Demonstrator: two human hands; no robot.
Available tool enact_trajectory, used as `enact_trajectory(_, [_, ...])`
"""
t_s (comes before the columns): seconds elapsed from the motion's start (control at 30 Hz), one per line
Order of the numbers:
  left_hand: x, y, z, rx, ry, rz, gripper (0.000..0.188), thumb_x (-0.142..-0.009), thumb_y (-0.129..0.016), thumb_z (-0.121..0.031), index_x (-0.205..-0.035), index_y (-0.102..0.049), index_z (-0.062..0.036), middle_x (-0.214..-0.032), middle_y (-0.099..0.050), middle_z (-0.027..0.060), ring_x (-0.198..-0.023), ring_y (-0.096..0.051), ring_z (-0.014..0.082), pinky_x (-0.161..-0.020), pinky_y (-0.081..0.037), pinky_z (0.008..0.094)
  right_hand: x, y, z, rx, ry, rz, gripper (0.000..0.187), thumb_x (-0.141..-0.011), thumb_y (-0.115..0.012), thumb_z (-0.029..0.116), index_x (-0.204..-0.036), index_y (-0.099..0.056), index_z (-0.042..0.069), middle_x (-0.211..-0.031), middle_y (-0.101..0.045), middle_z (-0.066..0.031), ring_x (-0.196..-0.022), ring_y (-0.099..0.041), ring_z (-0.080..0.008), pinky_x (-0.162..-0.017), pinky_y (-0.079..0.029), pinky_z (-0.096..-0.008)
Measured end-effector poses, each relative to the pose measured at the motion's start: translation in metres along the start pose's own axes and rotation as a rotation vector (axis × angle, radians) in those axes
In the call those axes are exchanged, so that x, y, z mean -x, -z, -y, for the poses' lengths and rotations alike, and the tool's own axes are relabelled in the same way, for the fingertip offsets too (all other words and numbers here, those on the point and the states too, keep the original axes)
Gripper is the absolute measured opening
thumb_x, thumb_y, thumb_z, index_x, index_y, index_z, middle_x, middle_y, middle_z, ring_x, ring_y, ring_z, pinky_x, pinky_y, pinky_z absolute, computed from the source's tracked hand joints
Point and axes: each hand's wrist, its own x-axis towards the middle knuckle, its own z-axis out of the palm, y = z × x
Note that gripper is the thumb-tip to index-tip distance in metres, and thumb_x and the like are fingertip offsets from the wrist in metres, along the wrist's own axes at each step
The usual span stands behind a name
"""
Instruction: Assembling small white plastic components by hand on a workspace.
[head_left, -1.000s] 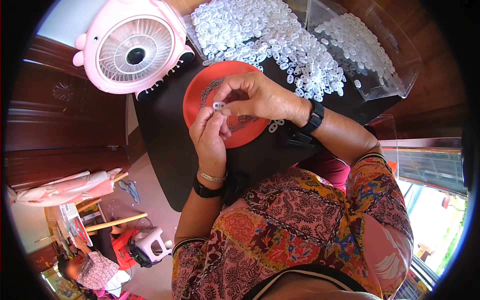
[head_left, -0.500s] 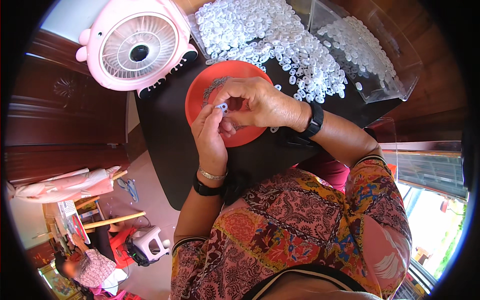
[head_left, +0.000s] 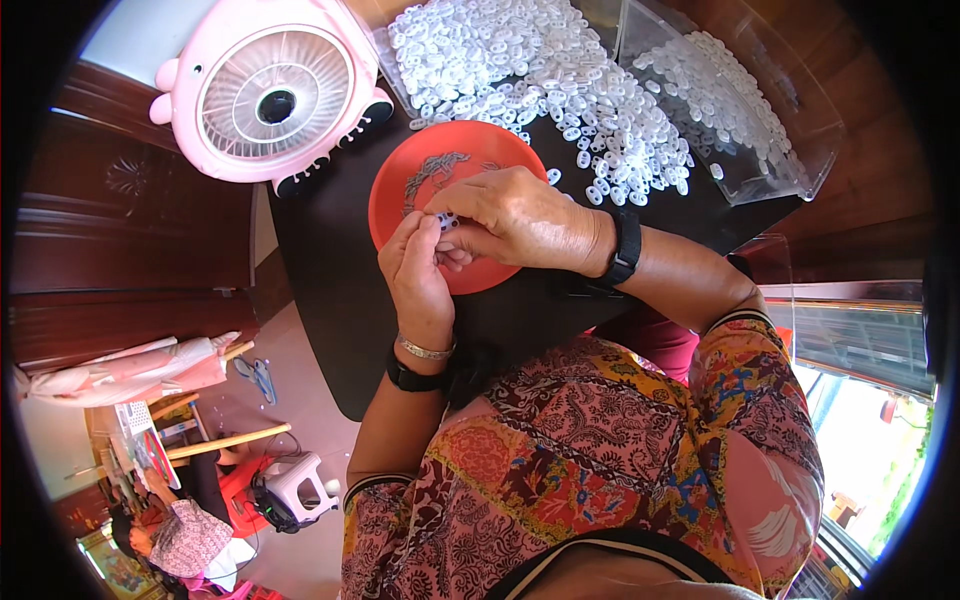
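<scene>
My left hand [head_left: 415,275] is closed, its thumb and fingertips pinching a small white oval plastic piece with two holes [head_left: 447,221]. From the other side, my right hand [head_left: 525,220] has its thumb and fingers closed at the same piece, covering part of it. Both hands are above a round orange-red dish [head_left: 388,190]. Inside the dish lie many small, slim grey parts [head_left: 432,175], too small to name; some are hidden by my right hand.
Beyond the dish, a large heap of similar white oval pieces [head_left: 500,55] spreads over the black table [head_left: 325,330]. A clear plastic bin [head_left: 815,175] with more pieces tips toward it at right. A pink fan [head_left: 275,105] stands at far left. Another person [head_left: 190,535] sits at lower left.
My right hand has lowered and flattened, its fingers closing further over the white piece. More of the grey parts in the dish now show. My left hand has barely shifted.
</scene>
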Motion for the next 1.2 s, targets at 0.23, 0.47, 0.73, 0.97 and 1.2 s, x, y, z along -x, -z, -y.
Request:
enact_trajectory(0.23, [0.002,0.002,0.000,-0.046,-0.002,0.010,0.027,-0.091,-0.049,-0.021,-0.079,-0.060,0.0003,-0.063,-0.057,0.0032,-0.053,-0.052,0.0097,-0.050,-0.038,0.0208,0.001,0.002,0.001,0.043,-0.014,0.044,0.020,-0.079,-0.068,0.015,-0.095,-0.060,0.004,-0.079,-0.063,-0.0089,-0.074,-0.064,-0.0284,-0.067,-0.051,-0.0364])
enact_trajectory(0.47, [0.006,-0.003,-0.002,-0.064,0.005,-0.043,0.025,-0.092,-0.045,-0.020,-0.081,-0.056,0.0005,-0.068,-0.063,0.0104,-0.051,-0.053,0.0132,-0.047,-0.041,0.0233,0.002,-0.001,0.002,0.096,0.040,-0.004,0.020,-0.078,-0.067,0.014,-0.094,-0.061,0.006,-0.079,-0.063,-0.0100,-0.074,-0.064,-0.0298,-0.067,-0.052,-0.0384])
enact_trajectory(0.73, [0.008,-0.003,-0.005,-0.060,-0.097,-0.006,0.025,-0.094,-0.044,-0.018,-0.078,-0.052,-0.0010,-0.065,-0.058,0.0079,-0.053,-0.050,0.0116,-0.049,-0.041,0.0240,0.001,-0.004,0.002,0.142,0.072,0.007,0.022,-0.076,-0.069,0.017,-0.094,-0.062,0.005,-0.080,-0.063,-0.0083,-0.075,-0.064,-0.0273,-0.065,-0.052,-0.0373])
enact_trajectory(0.97, [0.006,-0.004,-0.005,0.001,-0.133,0.007,0.027,-0.094,-0.045,-0.018,-0.077,-0.056,0.0001,-0.062,-0.053,0.0042,-0.055,-0.049,0.0099,-0.051,-0.038,0.0225,-0.004,0.013,0.002,0.070,0.152,-0.185,0.026,-0.074,-0.074,0.017,-0.096,-0.065,0.006,-0.082,-0.066,-0.0092,-0.075,-0.065,-0.0281,-0.066,-0.053,-0.0363])
enact_trajectory(1.2, [0.006,-0.004,-0.005,-0.026,-0.142,0.020,0.026,-0.093,-0.047,-0.017,-0.077,-0.058,0.0001,-0.062,-0.051,0.0028,-0.055,-0.049,0.0103,-0.051,-0.037,0.0225,-0.002,0.134,-0.023,0.625,-0.081,-0.747,0.022,-0.079,-0.072,0.014,-0.100,-0.068,0.006,-0.089,-0.067,-0.0099,-0.067,-0.063,-0.0150,-0.059,-0.051,-0.0290])
